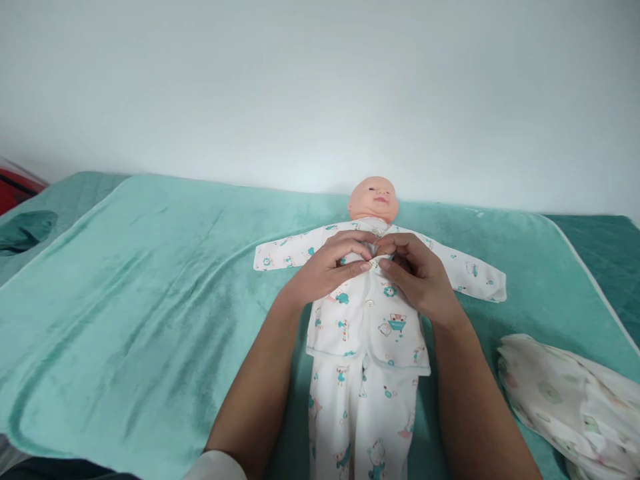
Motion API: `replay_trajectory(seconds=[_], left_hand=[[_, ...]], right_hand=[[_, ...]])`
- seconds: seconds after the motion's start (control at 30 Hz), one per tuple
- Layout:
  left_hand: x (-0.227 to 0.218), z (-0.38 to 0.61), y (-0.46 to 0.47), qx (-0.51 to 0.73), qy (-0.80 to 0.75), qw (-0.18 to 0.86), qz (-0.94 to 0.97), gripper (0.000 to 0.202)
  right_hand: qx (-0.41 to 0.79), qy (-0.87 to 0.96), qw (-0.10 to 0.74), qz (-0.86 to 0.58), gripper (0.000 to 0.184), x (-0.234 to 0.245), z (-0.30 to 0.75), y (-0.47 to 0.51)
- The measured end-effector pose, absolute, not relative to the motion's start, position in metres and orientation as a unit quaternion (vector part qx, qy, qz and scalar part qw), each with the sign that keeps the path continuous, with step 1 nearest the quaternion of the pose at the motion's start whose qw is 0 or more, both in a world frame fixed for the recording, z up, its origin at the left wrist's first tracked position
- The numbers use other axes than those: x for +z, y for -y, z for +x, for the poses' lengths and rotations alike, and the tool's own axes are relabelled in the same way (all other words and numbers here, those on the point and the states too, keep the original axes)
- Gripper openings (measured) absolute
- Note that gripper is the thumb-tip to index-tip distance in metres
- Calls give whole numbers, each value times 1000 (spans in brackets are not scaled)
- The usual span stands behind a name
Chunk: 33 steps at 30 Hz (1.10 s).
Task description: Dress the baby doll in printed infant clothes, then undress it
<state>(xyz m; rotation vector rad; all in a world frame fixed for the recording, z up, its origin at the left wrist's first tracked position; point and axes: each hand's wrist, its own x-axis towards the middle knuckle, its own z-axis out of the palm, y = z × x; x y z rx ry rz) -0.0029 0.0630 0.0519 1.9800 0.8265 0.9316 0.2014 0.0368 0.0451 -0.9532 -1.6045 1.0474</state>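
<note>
A baby doll [374, 199] lies on its back, wearing a white printed pajama top [343, 327] and matching pants [333, 417]. At the middle of its chest my left hand [337, 263] pinches one front edge of the top beside a button [373, 264]. From the other side my right hand [417, 270] grips the opposite edge at the same button, its fingertips almost meeting the left ones. Below them, another button [369, 304] shows on the front of the top. The sleeves spread out to both sides. My fingers partly cover the upper chest.
Under the doll a green plush blanket [165, 287] covers the surface, with some folds at the left. A bundled white printed cloth [570, 407] lies at the lower right. Behind stands a pale wall [300, 87]. Something red [20, 190] shows at the far left.
</note>
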Motion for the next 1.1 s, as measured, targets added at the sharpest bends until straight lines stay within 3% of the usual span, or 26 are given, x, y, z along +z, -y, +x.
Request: replay_trajectory(seconds=[0.27, 0.6, 0.83, 1.0, 1.1], left_hand=[[51, -3, -64, 371, -318, 394, 779, 14], [52, 2, -64, 361, -328, 369, 791, 20], [55, 1, -61, 383, -327, 416, 757, 13], [68, -9, -59, 289, -276, 416, 817, 12], [71, -14, -60, 243, -249, 389, 853, 10]], right_hand=[[386, 676, 473, -413, 21, 43, 198, -37], [335, 711, 475, -397, 11, 45, 198, -38], [453, 596, 541, -384, 17, 41, 199, -36], [405, 568, 610, -376, 18, 39, 197, -40], [394, 576, 607, -380, 16, 40, 198, -40]])
